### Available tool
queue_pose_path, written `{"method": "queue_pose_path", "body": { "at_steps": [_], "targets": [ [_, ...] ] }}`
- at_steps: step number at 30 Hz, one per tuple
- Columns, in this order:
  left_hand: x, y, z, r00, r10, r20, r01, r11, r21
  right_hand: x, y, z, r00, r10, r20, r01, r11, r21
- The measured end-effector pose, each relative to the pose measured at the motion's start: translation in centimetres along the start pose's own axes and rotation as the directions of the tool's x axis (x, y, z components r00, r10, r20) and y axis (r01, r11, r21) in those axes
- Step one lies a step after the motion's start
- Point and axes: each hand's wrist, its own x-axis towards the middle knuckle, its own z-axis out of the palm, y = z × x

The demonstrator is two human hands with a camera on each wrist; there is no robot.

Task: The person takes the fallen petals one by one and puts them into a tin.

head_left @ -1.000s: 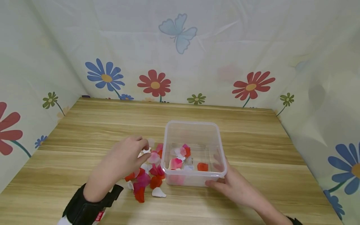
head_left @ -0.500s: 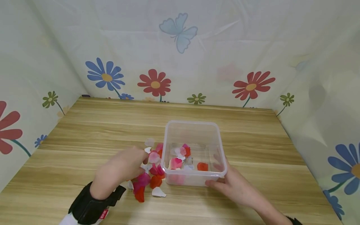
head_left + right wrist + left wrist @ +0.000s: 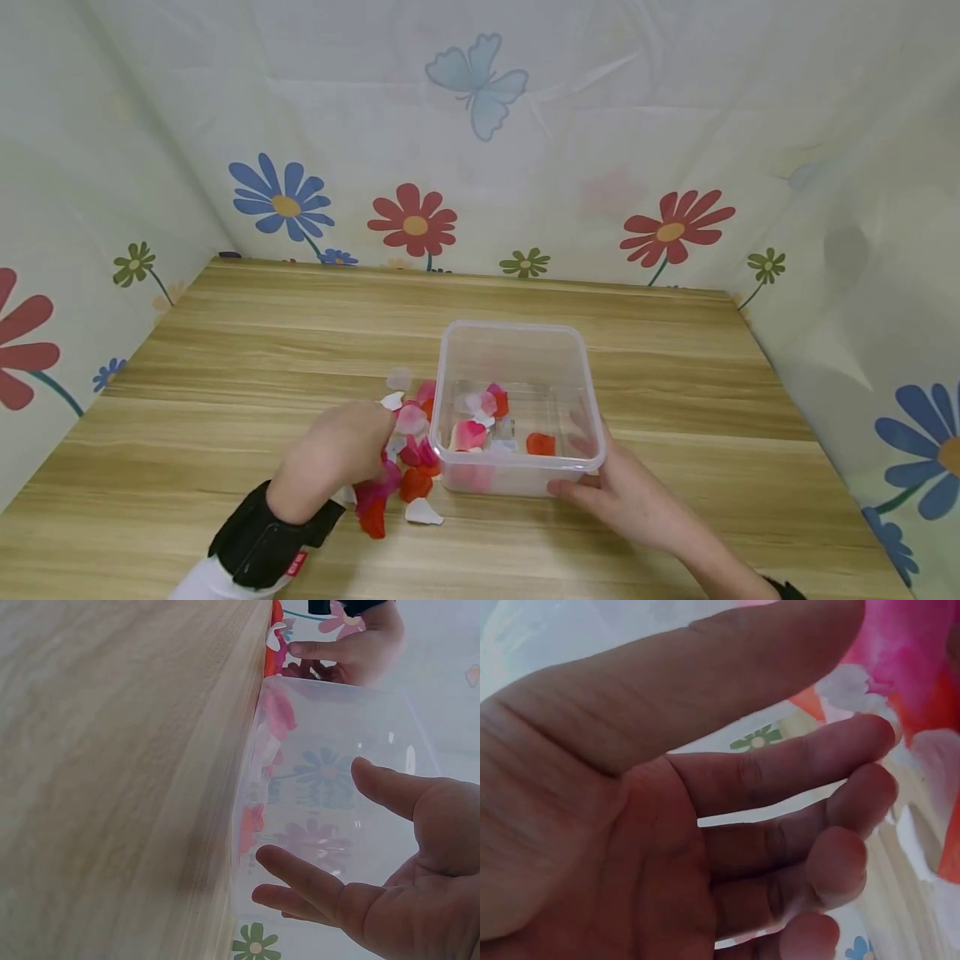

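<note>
A clear plastic box [image 3: 517, 479] stands on the table with several red, pink and white artificial petals [image 3: 541, 445] inside. Against its left side lies a loose heap of petals [image 3: 415, 483] in red, magenta, pink and white. My left hand [image 3: 341, 450] is over the left part of this heap. In the left wrist view its thumb [image 3: 705, 675] stands apart from the loosely bent fingers [image 3: 787, 769], and no petal shows between them. My right hand [image 3: 618, 496] rests at the box's near right corner; the right wrist view shows its fingers [image 3: 307, 881] nearly straight beside the wall.
The wood-grain table [image 3: 675, 375] reaches back to a curtain [image 3: 570, 167] printed with flowers and a butterfly, which also hangs at both sides. A white petal [image 3: 423, 512] lies at the heap's near edge, a pale one [image 3: 399, 379] at its far edge.
My left hand has lowered from above the heap's far left part to its left near part, covering some petals. My right hand and the box have stayed in place.
</note>
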Motion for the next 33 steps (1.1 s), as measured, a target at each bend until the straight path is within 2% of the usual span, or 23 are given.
{"method": "queue_pose_path", "body": {
  "at_steps": [6,15,24,29,33],
  "targets": [
    [0.5,0.1,0.7,1.0,-0.022,0.013,0.022,1.0,0.015,0.0,0.0,0.0,1.0,-0.002,-0.002,0.002,1.0,0.002],
    [0.6,0.0,1.1,0.998,0.03,-0.057,-0.025,0.996,0.082,0.0,-0.2,0.0,1.0,0.023,-0.019,-0.023,1.0,-0.014],
    [0.6,-0.2,0.3,1.0,-0.002,-0.029,0.002,1.0,0.007,0.0,-0.2,0.0,1.0,0.015,-0.021,-0.015,1.0,-0.02],
    [0.5,-0.3,-0.2,0.999,-0.037,0.007,0.037,0.992,-0.118,0.0,-0.2,0.0,0.999,0.028,-0.021,-0.028,1.0,-0.014],
    [0.2,-0.6,-0.7,1.0,-0.012,-0.014,0.01,0.992,-0.124,0.0,-0.3,0.0,0.999,0.038,-0.02,-0.038,0.999,-0.019]
  ]
}}
